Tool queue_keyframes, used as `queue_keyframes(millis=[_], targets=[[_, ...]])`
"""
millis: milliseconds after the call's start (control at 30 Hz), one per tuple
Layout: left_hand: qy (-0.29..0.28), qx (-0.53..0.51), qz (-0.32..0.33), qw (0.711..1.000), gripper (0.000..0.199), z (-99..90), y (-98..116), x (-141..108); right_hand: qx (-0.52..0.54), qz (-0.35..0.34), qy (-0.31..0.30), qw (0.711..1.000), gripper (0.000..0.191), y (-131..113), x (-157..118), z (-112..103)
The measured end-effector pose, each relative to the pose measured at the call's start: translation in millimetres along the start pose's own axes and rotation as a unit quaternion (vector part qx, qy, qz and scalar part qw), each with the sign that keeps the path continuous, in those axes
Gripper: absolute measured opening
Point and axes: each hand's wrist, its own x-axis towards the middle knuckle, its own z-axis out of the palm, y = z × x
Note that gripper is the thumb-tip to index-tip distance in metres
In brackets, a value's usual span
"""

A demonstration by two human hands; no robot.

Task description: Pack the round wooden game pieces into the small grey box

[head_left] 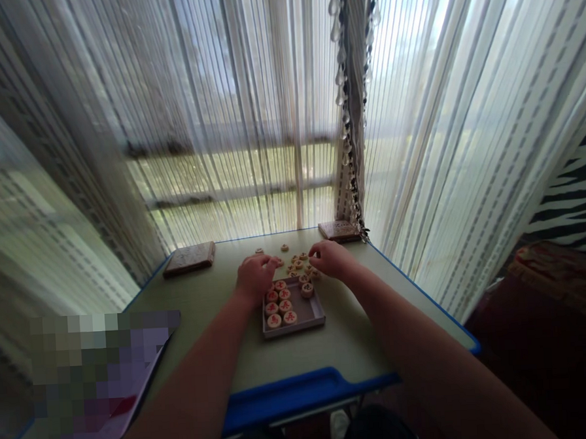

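A shallow open box (308, 313) lies on the table, with several red-marked Chinese chess pieces (285, 306) in rows along its left side. Two dark-marked pieces (307, 290) sit at its upper right. My left hand (255, 278) is over the box's far left corner, its fingers closed at a red-marked Chinese chess piece (278, 261) just beyond the box. Beside a loose cluster of dark-marked pieces (298, 265), my right hand (330, 259) has its fingers curled together; whatever is between its fingertips is hidden.
Two flat brown boxes stand at the back, one at the left (189, 259) and one at the right (339, 231). Single pieces (284, 247) lie farther back. A blurred-out device (135, 385) is at the left. Sheer curtains (248, 117) and a bead string (345, 118) hang behind the blue-edged table (368, 346).
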Motion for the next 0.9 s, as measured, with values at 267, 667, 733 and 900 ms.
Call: queue_keyframes(millis=[267, 667, 733, 900], targets=[[0.072, -0.092, -0.198, 0.973, 0.054, 1.8, -40, 14, 0.067, -0.142, -0.005, 0.988, 0.032, 3, 3, 18], [0.051, -0.048, -0.055, 0.996, 0.033, 6.6, -21, 9, 0.013, -0.158, -0.039, 0.987, 0.024, 8, 4, 14], [0.086, -0.019, 0.021, 0.996, 0.032, 6.4, -14, 5, -0.001, -0.150, -0.026, 0.988, 0.020, 8, 3, 14], [0.109, 0.037, 0.090, 0.989, 0.029, 3.5, -2, -2, 0.013, -0.075, -0.085, 0.994, 0.020, 5, 3, 11]])
